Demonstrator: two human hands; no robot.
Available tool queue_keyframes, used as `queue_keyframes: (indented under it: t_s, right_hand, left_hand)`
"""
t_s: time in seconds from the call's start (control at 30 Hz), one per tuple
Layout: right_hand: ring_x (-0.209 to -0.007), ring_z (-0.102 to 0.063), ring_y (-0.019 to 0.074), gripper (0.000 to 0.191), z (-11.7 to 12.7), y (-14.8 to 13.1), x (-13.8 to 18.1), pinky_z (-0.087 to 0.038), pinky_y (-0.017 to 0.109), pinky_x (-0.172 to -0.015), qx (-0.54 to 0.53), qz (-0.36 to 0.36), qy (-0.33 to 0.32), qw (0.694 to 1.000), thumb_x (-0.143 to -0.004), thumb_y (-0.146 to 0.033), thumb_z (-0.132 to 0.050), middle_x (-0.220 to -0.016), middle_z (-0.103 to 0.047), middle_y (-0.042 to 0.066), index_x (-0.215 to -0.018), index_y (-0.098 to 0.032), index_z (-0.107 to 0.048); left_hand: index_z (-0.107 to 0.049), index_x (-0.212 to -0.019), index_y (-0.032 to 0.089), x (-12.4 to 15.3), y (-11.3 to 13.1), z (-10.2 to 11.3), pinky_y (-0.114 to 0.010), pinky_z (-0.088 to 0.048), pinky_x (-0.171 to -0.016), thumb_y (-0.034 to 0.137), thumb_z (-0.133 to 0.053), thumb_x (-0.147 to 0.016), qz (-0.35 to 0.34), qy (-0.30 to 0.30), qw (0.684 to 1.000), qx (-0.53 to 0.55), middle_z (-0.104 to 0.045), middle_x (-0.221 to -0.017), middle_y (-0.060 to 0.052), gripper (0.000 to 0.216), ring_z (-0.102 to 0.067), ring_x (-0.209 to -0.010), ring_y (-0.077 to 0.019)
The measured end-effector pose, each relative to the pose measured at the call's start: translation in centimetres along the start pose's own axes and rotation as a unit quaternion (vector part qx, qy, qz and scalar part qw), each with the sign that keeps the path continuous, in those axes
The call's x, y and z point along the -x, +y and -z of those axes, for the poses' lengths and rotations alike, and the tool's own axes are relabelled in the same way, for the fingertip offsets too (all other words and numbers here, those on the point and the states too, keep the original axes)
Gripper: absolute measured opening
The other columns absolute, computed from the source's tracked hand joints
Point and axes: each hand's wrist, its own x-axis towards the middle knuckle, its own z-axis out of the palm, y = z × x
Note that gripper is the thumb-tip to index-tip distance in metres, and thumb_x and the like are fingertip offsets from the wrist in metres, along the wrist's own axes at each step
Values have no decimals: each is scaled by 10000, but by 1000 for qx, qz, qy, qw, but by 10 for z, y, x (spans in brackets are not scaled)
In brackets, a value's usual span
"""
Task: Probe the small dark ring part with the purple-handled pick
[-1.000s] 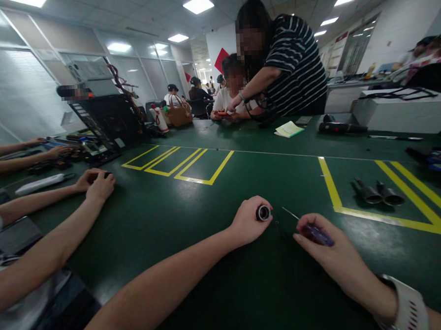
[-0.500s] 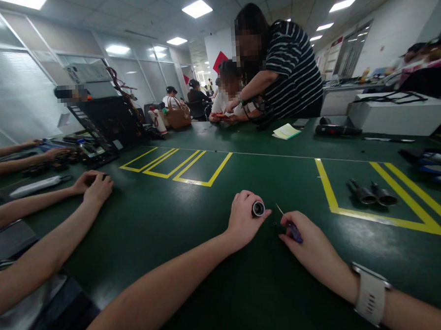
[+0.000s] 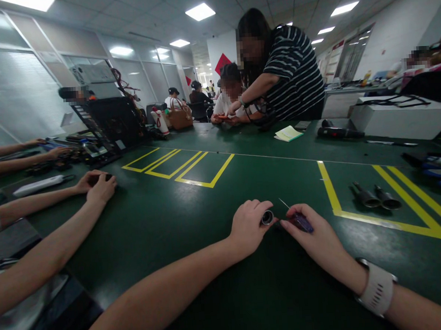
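The left hand had its grip curled round a short, hollow black cylinder with a silvery metal rim, its open end facing the viewer. Just right of that grip, the right hand pinched a slim screwdriver by its purple handle, the thin shaft slanting up and left. Beneath both lay a smooth, faintly shining dark-green tabletop. Farther right, beyond the right grip, two grey metal funnel-shaped pieces lay side by side within yellow tape lines.
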Motion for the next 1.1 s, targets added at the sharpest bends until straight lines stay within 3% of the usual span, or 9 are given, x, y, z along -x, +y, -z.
queue_keyframes:
  t_s: [0.13,0.3,0.4,0.5,0.67,0.83,0.97,1.1]
  right_hand:
    - [-882,-602,236,297,2,-12,10,-502,383,-749,-75,0,-32,997,-742,-353,-676,-983,-613,54,-980,-233,-544]
    - [-924,-583,236,290,-4,-14,17,-482,407,-822,-78,67,-23,994,-713,-263,-696,-999,-595,52,-943,-240,-521]
    - [-899,-598,236,224,2,-10,12,-486,405,-802,-77,55,5,995,-754,-305,-654,-986,-613,58,-937,-238,-542]
    - [-884,-622,240,211,15,-1,3,-497,421,-788,-76,16,38,996,-842,-382,-541,-993,-645,76,-987,-231,-564]
    - [-960,-643,276,173,20,15,-3,-494,476,-829,-26,21,-38,999,-857,-320,-516,-1037,-692,87,-991,-239,-590]
    - [-966,-655,259,190,0,19,-1,-521,413,-780,20,79,-117,990,-827,-178,-524,-1079,-685,74,-1000,-252,-548]
    - [-833,-666,247,218,-8,13,-1,-520,393,-710,71,123,-157,977,-815,-114,-484,-946,-690,65,-961,-245,-577]
    - [-717,-645,243,286,0,4,2,-511,399,-653,131,157,-178,963,-794,-52,-432,-829,-684,68,-895,-237,-625]
  left_hand:
    - [-396,-1266,197,6,6,-1,-369,-425,-776,236,-501,-857,-87,-38,993,-73,-597,-993,-69,424,-540,-897,-230]
    - [-296,-1319,135,11,11,-5,-388,-438,-787,309,-475,-870,-129,-44,987,-86,-590,-1042,-115,513,-554,-900,-249]
    - [-266,-1337,173,9,14,-4,-405,-433,-850,327,-506,-864,-109,-30,990,-81,-561,-1116,-114,552,-547,-983,-255]
    - [-306,-1307,221,3,13,0,-394,-449,-841,327,-552,-849,-44,-26,997,-63,-538,-1121,-84,531,-550,-998,-245]
    - [-510,-1050,218,-6,3,5,-313,-481,-710,266,-608,-809,64,-35,997,18,-529,-1039,-32,264,-570,-867,-187]
    - [-585,-938,209,-10,-8,13,-315,-481,-762,139,-619,-742,56,-32,996,68,-543,-1006,-27,211,-570,-892,-185]
    - [-617,-962,166,-12,-11,23,-313,-490,-771,153,-646,-695,40,-84,992,89,-548,-1016,-57,269,-574,-893,-192]
    - [-628,-1046,179,-12,-6,25,-305,-492,-741,177,-618,-742,33,-138,987,82,-553,-1045,-58,304,-581,-856,-179]
